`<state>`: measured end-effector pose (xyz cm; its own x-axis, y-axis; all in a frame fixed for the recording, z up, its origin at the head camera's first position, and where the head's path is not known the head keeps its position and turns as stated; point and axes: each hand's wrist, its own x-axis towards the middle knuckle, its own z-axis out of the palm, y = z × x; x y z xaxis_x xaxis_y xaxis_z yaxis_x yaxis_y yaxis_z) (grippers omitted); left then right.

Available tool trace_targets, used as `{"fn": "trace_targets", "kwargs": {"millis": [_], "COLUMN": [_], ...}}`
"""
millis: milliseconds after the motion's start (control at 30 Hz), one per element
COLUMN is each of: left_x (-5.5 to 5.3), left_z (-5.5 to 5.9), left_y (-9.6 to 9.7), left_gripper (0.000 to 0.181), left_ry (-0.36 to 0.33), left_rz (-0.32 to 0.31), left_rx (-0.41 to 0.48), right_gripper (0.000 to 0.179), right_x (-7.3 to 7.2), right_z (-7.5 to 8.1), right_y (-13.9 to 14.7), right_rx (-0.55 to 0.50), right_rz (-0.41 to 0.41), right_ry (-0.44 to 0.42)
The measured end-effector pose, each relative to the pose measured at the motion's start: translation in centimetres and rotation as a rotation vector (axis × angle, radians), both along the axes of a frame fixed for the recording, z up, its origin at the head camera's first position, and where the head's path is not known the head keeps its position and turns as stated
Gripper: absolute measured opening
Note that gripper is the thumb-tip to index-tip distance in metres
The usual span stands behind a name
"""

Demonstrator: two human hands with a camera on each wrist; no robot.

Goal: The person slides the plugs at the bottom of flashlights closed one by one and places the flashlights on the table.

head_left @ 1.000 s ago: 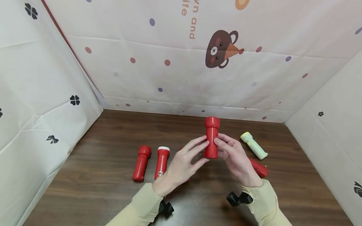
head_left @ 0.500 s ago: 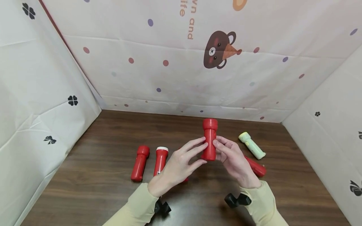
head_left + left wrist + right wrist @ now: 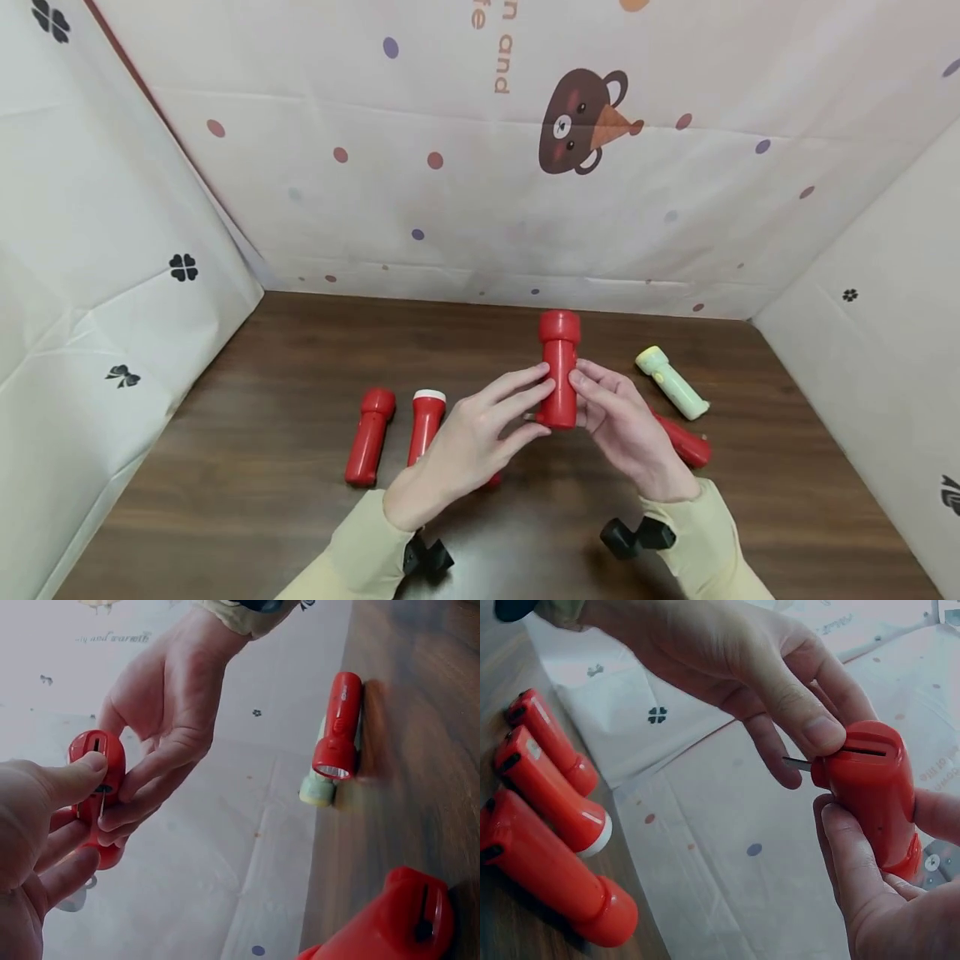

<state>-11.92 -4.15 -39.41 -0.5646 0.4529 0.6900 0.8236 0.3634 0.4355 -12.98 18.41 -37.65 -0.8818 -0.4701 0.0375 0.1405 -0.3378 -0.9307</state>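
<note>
A red flashlight [image 3: 558, 367] stands nearly upright above the table, lens head up, held between both hands. My left hand [image 3: 468, 433] grips it from the left; in the left wrist view its thumb [image 3: 94, 761] presses on the slotted base end. From the other side my right hand [image 3: 626, 425] pinches the barrel between thumb and fingers. A thin metal prong [image 3: 796, 762] sticks out beside the base, close to the left thumb, in the right wrist view. The base has a dark slot [image 3: 864, 752].
Left on the wooden table [image 3: 247, 517] lie a red flashlight [image 3: 369, 437] and a white-rimmed red one [image 3: 427, 425]; another red flashlight [image 3: 551, 866] is mostly behind my left hand. A pale green flashlight [image 3: 672, 383] and a red one [image 3: 684, 442] lie right. Printed sheets [image 3: 337, 200] enclose the table.
The flashlight has turned slightly in my hands, and the metal prong now shows at its base in the head view. Both hands keep nearly the same place. The head view has shifted a little.
</note>
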Motion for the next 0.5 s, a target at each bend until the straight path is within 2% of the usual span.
{"fn": "trace_targets", "kwargs": {"millis": [267, 500], "left_x": [-0.13, -0.13], "left_z": [0.35, 0.31], "left_y": [-0.41, -0.27], "left_gripper": [0.057, 0.057], "left_ry": [-0.013, -0.015], "left_rz": [0.009, -0.013], "left_rx": [-0.010, -0.002], "right_gripper": [0.027, 0.027], "right_x": [0.21, 0.61], "right_z": [0.33, 0.42], "right_y": [-0.67, -0.61], "right_rx": [0.016, 0.022], "right_rz": [-0.045, -0.071], "right_ry": [0.006, -0.013]}}
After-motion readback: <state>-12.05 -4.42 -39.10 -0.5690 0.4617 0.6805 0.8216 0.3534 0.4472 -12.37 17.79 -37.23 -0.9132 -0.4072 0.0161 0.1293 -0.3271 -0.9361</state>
